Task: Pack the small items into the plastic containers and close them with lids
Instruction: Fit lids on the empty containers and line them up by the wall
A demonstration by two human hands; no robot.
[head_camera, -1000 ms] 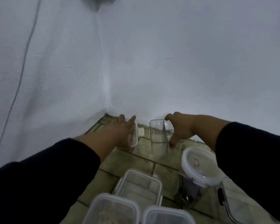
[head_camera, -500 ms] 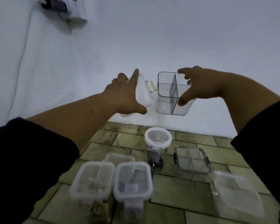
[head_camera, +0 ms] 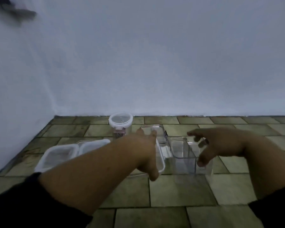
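Right hand (head_camera: 220,145) pinched the divided clear container (head_camera: 184,153) by its right wall, low near the tiled floor (head_camera: 171,191). Left hand (head_camera: 143,150) gripped a white-rimmed lid (head_camera: 161,159) just left. With only 1 thin wall held, the container could tilt and slip.

Clear glossy plastic container (head_camera: 179,149), matt tiles (head_camera: 176,191)

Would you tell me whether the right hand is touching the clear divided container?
Touching. The head view shows the right hand gripping the clear divided container, thumb on its near wall, fingers over its rim.
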